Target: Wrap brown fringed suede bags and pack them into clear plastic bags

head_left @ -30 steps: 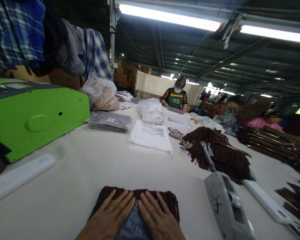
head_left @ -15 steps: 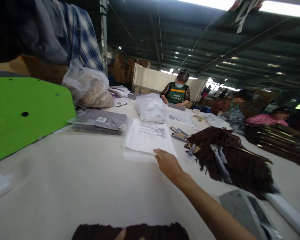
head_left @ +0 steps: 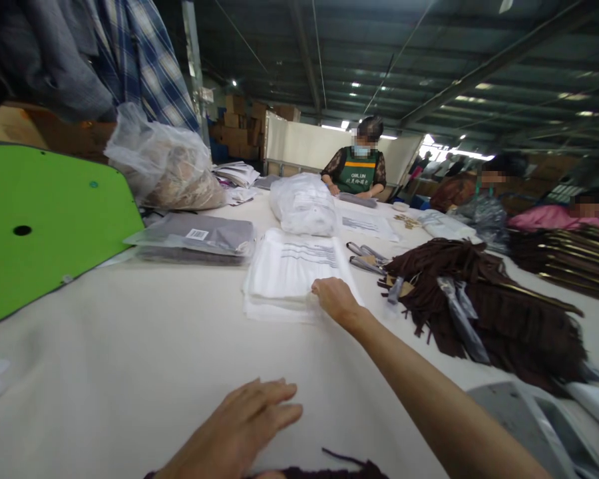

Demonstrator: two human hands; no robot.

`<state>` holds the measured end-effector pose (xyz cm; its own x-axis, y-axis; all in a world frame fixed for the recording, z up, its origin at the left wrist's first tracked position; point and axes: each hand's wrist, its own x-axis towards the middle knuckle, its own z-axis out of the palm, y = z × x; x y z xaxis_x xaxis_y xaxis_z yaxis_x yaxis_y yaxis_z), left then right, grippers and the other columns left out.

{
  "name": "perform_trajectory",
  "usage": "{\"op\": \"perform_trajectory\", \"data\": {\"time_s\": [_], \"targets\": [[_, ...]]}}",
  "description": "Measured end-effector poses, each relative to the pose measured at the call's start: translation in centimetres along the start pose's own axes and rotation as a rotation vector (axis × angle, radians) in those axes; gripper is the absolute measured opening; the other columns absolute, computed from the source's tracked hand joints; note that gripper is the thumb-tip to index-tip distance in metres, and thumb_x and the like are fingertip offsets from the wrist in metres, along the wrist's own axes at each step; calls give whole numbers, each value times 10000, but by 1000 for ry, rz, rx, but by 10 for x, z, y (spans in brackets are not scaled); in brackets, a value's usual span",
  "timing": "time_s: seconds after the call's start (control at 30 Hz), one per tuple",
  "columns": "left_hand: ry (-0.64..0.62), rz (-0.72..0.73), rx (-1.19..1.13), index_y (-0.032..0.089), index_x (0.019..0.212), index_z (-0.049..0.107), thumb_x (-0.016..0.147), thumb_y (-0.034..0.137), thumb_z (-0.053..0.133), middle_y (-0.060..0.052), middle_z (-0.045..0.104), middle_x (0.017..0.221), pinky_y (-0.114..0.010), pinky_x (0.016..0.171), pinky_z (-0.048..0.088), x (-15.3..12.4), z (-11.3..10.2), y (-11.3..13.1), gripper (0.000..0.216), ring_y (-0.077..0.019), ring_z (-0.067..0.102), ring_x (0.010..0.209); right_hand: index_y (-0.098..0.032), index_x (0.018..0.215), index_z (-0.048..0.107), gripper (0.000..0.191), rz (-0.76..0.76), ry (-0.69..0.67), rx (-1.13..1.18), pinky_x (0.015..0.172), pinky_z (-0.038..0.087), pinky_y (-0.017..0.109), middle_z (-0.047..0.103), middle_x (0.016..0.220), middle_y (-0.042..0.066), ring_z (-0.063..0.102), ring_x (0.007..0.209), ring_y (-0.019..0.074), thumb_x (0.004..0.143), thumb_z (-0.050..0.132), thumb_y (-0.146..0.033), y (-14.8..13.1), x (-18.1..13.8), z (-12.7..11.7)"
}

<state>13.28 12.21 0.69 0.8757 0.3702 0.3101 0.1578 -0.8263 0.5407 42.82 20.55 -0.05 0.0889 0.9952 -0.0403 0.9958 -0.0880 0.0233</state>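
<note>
My right hand (head_left: 333, 299) reaches across the table and its fingers curl on the near edge of a stack of clear printed plastic bags (head_left: 289, 269). My left hand (head_left: 244, 426) lies flat with fingers stretched out on the white tabletop (head_left: 130, 332), just above a brown fringed piece (head_left: 329, 470) that barely shows at the bottom edge. To the right of the bags lies a heap of brown fringed pieces (head_left: 479, 306) with scissors (head_left: 367, 258) beside it.
A green machine (head_left: 44, 219) stands at the left. Flat grey packed bags (head_left: 199, 236), a bag of pale stuff (head_left: 164, 166) and a white bundle (head_left: 302, 203) lie further back. A grey tape dispenser (head_left: 534, 426) sits at the lower right. Other people work at the far side.
Both hands left the folded brown piece. My right hand reached out to the stack of plastic bags and closed on its edge; my left hand now rests flat on the table.
</note>
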Motion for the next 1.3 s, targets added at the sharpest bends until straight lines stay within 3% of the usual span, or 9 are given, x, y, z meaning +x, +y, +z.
{"op": "perform_trajectory", "data": {"time_s": [0.13, 0.27, 0.43, 0.73, 0.9, 1.03, 1.13, 1.23, 1.3], "targets": [[-43, -359, -342, 311, 1184, 623, 886, 350, 554, 3, 634, 1277, -310, 1031, 424, 42, -17, -7, 307, -214, 574, 1177, -155, 962, 653, 204, 11, 30, 64, 799, 527, 373, 681, 928, 28, 650, 854, 168, 939, 571, -340, 4, 12, -12], [-48, -478, -674, 227, 1094, 666, 826, 441, 604, -41, 688, 1125, -351, 941, 437, 73, -4, -33, 348, -251, 606, 1062, -182, 877, 692, 128, 26, 101, 142, 712, 465, 295, 713, 841, 36, 650, 813, 183, 877, 631, -295, 7, 16, -23], [126, -598, -986, 176, 954, 679, 715, 495, 724, -49, 692, 958, -321, 829, 426, 98, 11, -66, 401, -211, 608, 923, -196, 804, 718, 132, -43, 123, 256, 626, 405, 243, 722, 754, 20, 637, 721, 164, 822, 661, -315, 12, 9, -37], [240, -736, -1212, 122, 1037, 622, 609, 542, 816, -137, 654, 1016, -343, 758, 517, 128, 25, -72, 630, -212, 643, 848, -175, 853, 663, 217, -181, 151, 304, 646, 364, 233, 693, 797, 17, 594, 736, 139, 920, 457, -193, 2, -6, -38], [455, -764, -1261, 159, 1041, 601, 722, 524, 753, -134, 600, 1196, -297, 703, 549, 143, 23, -75, 508, -209, 636, 928, -186, 884, 585, 190, -217, 148, 244, 653, 354, 247, 658, 849, 23, 583, 765, 146, 965, 416, -211, -11, -17, -34], [606, -803, -1258, 127, 969, 609, 801, 459, 702, -92, 667, 949, -274, 646, 561, 146, 15, -85, 384, -141, 627, 700, -192, 923, 581, 150, -224, 130, 201, 704, 383, 271, 655, 929, 48, 600, 842, 179, 957, 471, -289, -25, -29, -27], [625, -831, -1247, 92, 906, 617, 840, 369, 674, -69, 668, 762, -277, 570, 562, 142, 16, -90, 290, -142, 625, 582, -187, 1048, 558, 292, -192, 140, 134, 760, 423, 291, 642, 1053, 72, 597, 949, 222, 874, 604, -417, -40, -37, -21], [631, -866, -1240, 80, 905, 602, 903, 312, 590, -78, 673, 715, -287, 557, 573, 138, 18, -92, 232, -168, 663, 590, -180, 1028, 571, 138, -154, 121, 47, 742, 439, 287, 652, 1041, 80, 613, 946, 222, 900, 531, -209, -51, -39, -16], [630, -878, -1240, 83, 923, 584, 930, 321, 549, -82, 674, 712, -288, 573, 580, 137, 17, -93, 241, -176, 683, 612, -171, 990, 595, 218, -139, 105, 32, 717, 439, 287, 670, 997, 89, 635, 909, 219, 893, 431, -66, -53, -40, -13]]}}
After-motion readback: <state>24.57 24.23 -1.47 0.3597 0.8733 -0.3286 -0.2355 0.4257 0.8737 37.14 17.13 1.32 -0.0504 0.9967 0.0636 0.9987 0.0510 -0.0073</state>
